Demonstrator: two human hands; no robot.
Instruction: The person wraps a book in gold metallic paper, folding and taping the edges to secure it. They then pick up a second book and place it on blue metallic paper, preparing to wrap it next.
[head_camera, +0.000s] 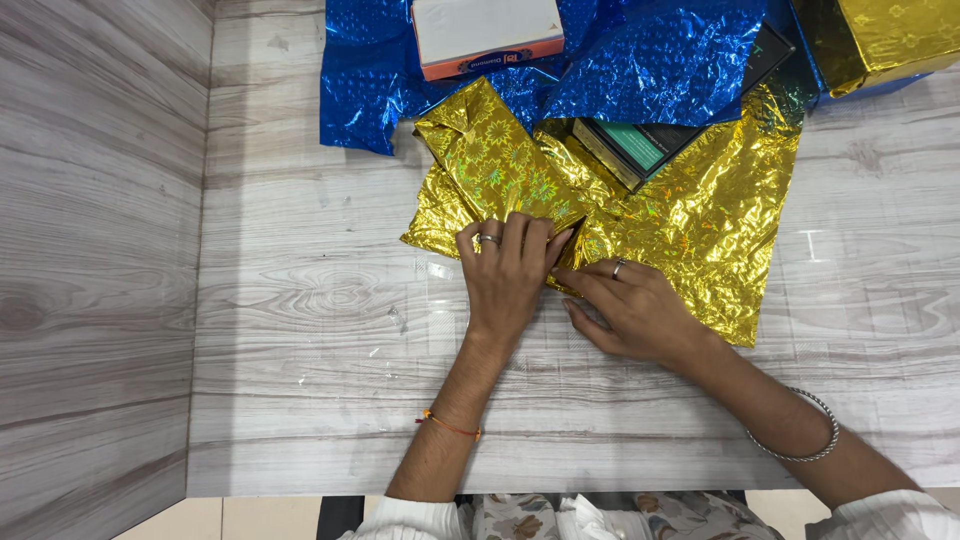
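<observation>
A sheet of shiny gold wrapping foil (715, 210) lies on the grey wood-grain table (300, 330). A box wrapped in gold foil (490, 155) sits tilted on the sheet's left part. My left hand (508, 275) presses flat on the near end of this wrapped box, fingers together, a ring on one finger. My right hand (630, 310) rests just to its right, fingertips pinching the foil edge beside the box. A dark box with a green face (640, 148) lies partly under the foil behind.
Blue foil (650, 60) spreads across the table's far side with a white and orange box (485, 35) on it. Another gold-wrapped box (885, 40) sits at the far right corner. A wood-grain panel (95, 250) runs along the left.
</observation>
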